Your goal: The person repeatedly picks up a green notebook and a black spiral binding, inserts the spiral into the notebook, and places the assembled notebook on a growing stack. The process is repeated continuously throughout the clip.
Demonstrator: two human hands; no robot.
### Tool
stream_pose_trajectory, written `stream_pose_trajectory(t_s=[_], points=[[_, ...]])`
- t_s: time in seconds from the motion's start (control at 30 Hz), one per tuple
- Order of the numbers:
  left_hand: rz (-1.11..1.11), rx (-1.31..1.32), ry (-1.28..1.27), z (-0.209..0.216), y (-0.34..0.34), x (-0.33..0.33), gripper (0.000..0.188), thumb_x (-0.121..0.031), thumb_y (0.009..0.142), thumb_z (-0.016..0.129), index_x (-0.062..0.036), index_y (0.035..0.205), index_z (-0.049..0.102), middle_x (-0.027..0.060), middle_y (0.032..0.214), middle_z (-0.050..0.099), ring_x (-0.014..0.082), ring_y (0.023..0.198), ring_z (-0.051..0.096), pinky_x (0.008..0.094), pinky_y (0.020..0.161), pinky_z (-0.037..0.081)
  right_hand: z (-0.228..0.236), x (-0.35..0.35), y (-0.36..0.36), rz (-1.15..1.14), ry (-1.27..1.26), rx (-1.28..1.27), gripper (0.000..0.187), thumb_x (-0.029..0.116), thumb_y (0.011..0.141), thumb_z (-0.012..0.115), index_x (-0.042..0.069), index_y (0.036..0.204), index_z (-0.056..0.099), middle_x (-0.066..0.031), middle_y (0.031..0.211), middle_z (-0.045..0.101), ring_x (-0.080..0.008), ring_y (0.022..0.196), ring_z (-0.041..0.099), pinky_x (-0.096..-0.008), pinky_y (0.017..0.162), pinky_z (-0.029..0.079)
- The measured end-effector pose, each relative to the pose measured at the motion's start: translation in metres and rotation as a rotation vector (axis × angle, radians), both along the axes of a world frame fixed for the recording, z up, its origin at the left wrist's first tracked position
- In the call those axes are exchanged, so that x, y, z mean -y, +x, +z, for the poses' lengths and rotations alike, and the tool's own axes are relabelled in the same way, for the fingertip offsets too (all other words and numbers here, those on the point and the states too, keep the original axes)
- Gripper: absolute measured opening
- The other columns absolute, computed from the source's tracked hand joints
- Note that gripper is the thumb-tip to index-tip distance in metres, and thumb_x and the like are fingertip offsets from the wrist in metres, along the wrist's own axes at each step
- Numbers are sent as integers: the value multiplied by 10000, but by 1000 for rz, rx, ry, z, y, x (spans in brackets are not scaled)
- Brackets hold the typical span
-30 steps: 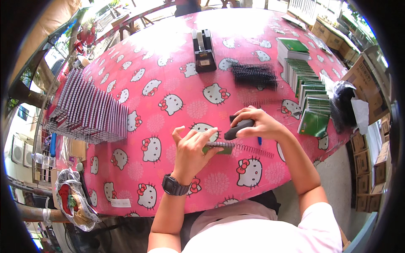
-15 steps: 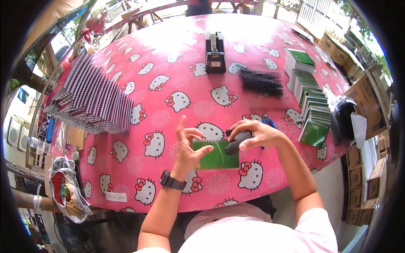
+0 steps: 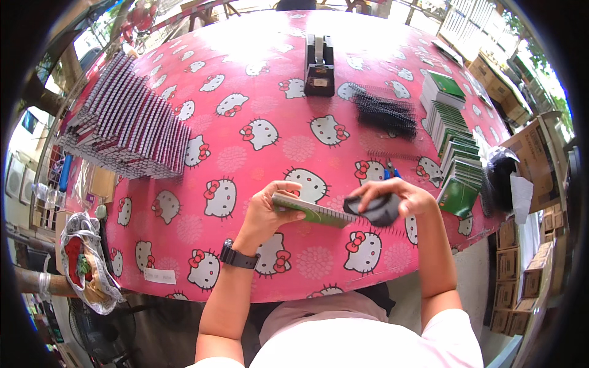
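Note:
My left hand (image 3: 262, 214) grips a small green notebook (image 3: 325, 216) by its left end, thumb in front. The notebook is tilted, its punched edge facing up. A thin dark spiral coil (image 3: 394, 229) sticks out past its right end. My right hand (image 3: 410, 197) is closed around a dark grey, rounded, soft-looking thing (image 3: 383, 211) beside that end; its exact kind I cannot make out. Blue-handled pliers (image 3: 391, 172) lie just beyond my right hand. A row of green notebooks (image 3: 455, 147) leans at the right, near a pile of black spiral coils (image 3: 385, 113).
Tall stacks of coil-bound notebooks (image 3: 129, 126) stand at the left. A black tape dispenser (image 3: 319, 80) sits at the far middle of the pink patterned tablecloth (image 3: 294, 147). A paper slip (image 3: 161, 276) lies near the front edge. Cardboard boxes (image 3: 506, 264) are stacked on the right.
The notebook has tipped from facing up to showing its punched edge. My right hand has moved right with the grey thing, and the coil now shows beyond the notebook's end.

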State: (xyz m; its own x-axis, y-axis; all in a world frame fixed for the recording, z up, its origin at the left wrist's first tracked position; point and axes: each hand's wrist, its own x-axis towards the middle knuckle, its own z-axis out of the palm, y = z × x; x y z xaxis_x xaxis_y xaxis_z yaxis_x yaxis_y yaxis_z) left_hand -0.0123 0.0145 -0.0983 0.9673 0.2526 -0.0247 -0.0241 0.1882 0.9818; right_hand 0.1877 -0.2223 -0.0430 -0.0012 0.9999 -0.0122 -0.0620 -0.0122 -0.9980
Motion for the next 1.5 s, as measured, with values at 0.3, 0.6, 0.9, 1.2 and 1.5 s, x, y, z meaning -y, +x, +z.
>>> stream_pose_trajectory(t_s=[0.3,0.6,0.9,1.2,1.5], points=[[-78,193,-61,-11,7,11,197,-24,818,709,-74,930,555,-20,901,579,60,854,539,236,765,457,-5,-18,-31,-355,-44,406,493,457,697,730,70,1000,690,-103,1030,629,-263,1100,529,-387,955,382],[-65,191,-77,-21,8,13,211,-13,835,686,-83,939,515,-24,901,537,55,853,503,228,768,436,0,-30,-21,-487,-52,581,402,391,743,735,81,994,692,-103,1003,621,-236,996,550,-358,884,421],[64,201,-214,-10,7,6,183,-35,852,669,-75,972,538,33,1002,600,91,918,563,234,779,480,-1,-45,-15,-259,46,127,503,458,761,724,32,1022,665,-35,923,630,-130,931,551,-295,809,428],[110,244,-161,-10,2,-8,167,61,816,661,-7,965,629,76,960,673,127,901,632,246,786,536,1,-57,-25,-144,14,217,554,492,800,669,27,1097,624,-44,1022,633,-107,939,547,-257,802,423],[164,183,-110,-11,2,-8,207,74,799,671,5,993,658,81,935,689,120,844,644,237,743,536,-3,-69,-25,-307,-62,637,574,555,744,702,90,1075,639,-110,1128,590,-275,1131,488,-398,961,385]])
